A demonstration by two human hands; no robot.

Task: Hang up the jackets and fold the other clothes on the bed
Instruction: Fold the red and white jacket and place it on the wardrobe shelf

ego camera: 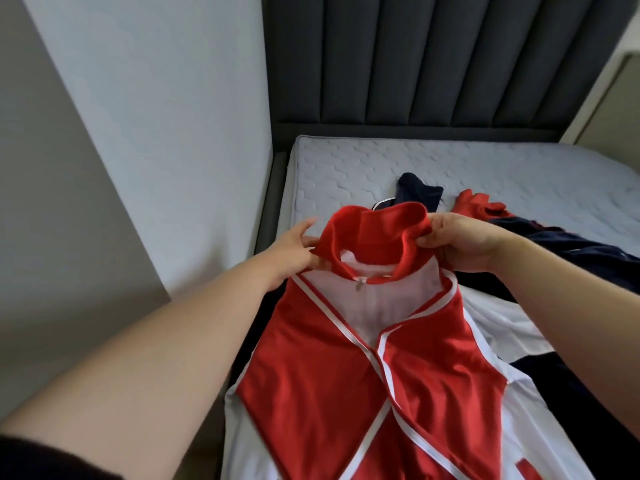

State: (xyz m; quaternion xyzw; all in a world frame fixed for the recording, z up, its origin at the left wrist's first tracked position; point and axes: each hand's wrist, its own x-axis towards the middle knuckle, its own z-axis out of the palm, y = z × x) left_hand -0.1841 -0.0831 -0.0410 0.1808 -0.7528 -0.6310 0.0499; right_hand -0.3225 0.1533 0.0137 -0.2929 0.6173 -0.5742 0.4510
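Arms stretched fwd over the mattress [346,161], left hand [294,249] & right hand [464,242] each pinching a side of the red jacket [346,375] collar, holding it up w/ the body draped on the bed.

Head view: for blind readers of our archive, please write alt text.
A left hand and right hand pinch opposite sides of the red collar of a red-and-white zip-front jacket over a pale quilted mattress. Beyond lie dark navy clothes and a crumpled red garment, before a dark grey padded headboard.
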